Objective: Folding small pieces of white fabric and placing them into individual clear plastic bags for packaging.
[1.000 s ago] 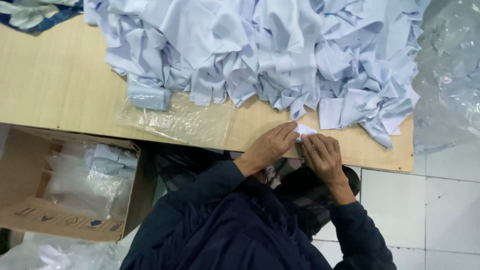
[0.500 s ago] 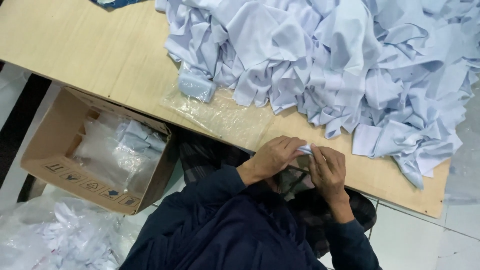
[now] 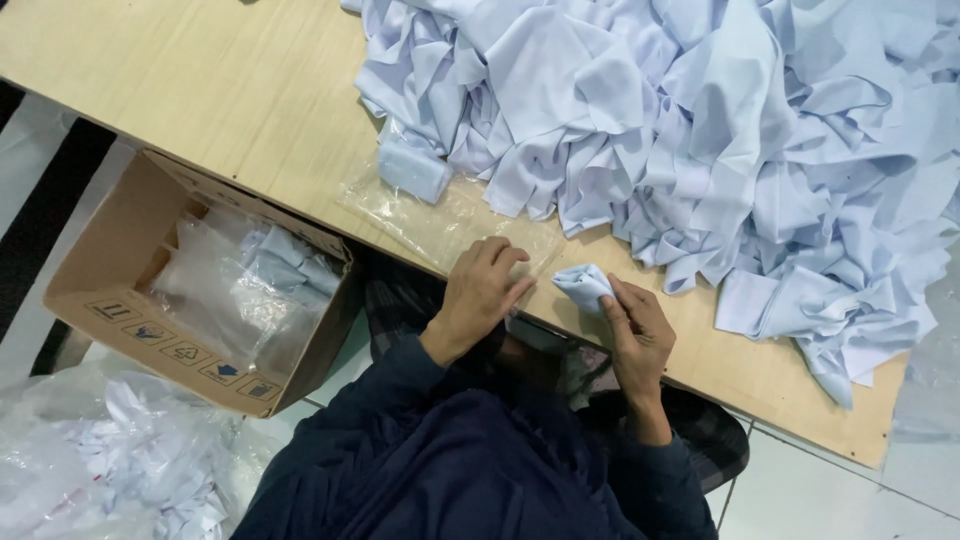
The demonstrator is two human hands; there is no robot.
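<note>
From my feed, the right hand point(image 3: 637, 335) is pinched around a small folded piece of pale blue cloth point(image 3: 585, 285), holding it just over the near edge of the wooden table point(image 3: 200, 100). The left hand point(image 3: 478, 293) rests flat with fingers loosely spread on a stack of clear plastic bags point(image 3: 440, 225), gripping nothing that I can see. A huge pile of the same cloth pieces point(image 3: 720, 130) sits behind. Cardboard box point(image 3: 120, 310) with bagged pieces is down on the floor, left side.
</note>
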